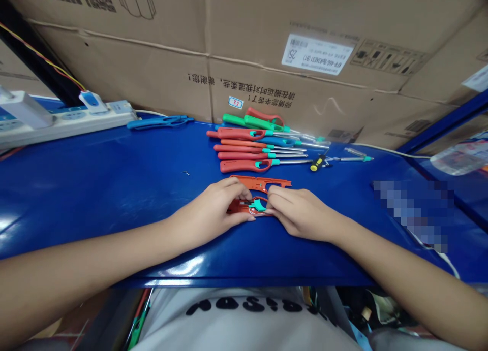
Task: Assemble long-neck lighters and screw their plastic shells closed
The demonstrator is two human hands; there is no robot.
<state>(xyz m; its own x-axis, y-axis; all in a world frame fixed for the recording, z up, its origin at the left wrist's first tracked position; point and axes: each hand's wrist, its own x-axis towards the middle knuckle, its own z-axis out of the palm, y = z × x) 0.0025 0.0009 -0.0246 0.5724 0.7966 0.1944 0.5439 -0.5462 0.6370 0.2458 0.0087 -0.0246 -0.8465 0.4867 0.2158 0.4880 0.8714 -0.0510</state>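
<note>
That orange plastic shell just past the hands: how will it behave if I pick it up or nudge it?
The orange plastic lighter shell looks thin and open-framed, so it is probably light and fairly stiff, though its narrow parts might snap under force. Lying flat on the glossy blue tabletop, it would likely slide when pushed rather than roll or tip.

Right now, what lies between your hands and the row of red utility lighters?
The head view shows an orange plastic lighter shell, just beyond the red lighter body held by your left hand and right hand, short of the red utility lighters.
</note>
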